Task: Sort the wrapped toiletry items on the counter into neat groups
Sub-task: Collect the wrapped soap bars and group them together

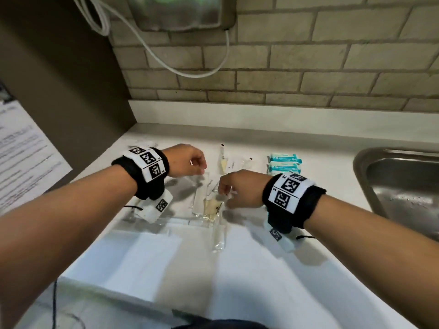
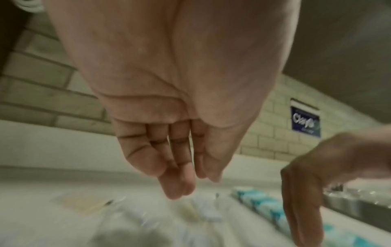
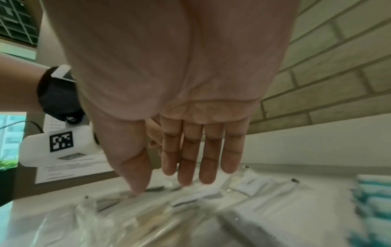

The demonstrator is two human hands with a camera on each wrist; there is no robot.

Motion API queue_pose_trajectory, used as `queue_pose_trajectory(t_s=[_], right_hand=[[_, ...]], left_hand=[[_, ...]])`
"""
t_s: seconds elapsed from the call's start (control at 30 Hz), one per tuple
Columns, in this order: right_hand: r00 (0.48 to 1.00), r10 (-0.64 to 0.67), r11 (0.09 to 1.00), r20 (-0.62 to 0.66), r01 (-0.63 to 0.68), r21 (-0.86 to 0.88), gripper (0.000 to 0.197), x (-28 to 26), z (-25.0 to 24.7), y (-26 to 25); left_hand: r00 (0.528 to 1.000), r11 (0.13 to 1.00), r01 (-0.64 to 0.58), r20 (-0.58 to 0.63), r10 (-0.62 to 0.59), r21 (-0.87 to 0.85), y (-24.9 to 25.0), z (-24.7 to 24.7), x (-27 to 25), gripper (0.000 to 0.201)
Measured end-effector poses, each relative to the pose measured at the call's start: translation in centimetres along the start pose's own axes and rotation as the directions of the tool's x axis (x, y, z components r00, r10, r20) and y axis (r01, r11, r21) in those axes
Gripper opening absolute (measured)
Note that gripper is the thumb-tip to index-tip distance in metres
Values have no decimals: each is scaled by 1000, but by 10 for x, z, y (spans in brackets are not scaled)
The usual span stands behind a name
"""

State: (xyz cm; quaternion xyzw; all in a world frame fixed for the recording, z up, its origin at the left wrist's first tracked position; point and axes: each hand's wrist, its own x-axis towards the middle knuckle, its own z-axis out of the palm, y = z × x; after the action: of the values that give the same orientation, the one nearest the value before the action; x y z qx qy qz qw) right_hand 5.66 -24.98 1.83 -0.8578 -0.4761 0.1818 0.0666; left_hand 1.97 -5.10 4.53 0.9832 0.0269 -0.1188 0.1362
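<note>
Wrapped toiletries on white counter (image 1: 308, 143), mid-sort; both hands over the clear packets.

Clear packets (image 1: 209, 205): loose overlapping heap at counter centre, one holding a yellowish item; a long packet (image 1: 219, 236) runs front-to-back towards the front edge. Two more clear sachets (image 1: 223, 160) lie nearer the back edge, long axes roughly front-to-back. Teal packs (image 1: 283, 163): stacked in a row towards the sink (image 1: 403, 186), long axes left-to-right. Left hand (image 1: 187, 160): above the heap, fingers loosely extended downward, holding nothing visible. Right hand (image 1: 240, 188): fingers straight, thumb tip at the packets; whether it pinches one cannot be told. Hands apart.
</note>
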Motion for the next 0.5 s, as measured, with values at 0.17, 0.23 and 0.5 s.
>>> queue_pose_trajectory(t_s=[0.17,0.23,0.5], right_hand=[[994,108,989,2,-107,-97,13,38,30,-23],[988,156,979,-10,-156,-131,23,47,34,-28],[951,268,963,151,-260,-71,35,53,24,-30]], left_hand=[[972,973,230,47,-231,9,-27,47,-7,56],[968,970,243,61,-243,14,-24,57,-6,57],[983,967,181,31,-179,-176,-40,49,2,27]])
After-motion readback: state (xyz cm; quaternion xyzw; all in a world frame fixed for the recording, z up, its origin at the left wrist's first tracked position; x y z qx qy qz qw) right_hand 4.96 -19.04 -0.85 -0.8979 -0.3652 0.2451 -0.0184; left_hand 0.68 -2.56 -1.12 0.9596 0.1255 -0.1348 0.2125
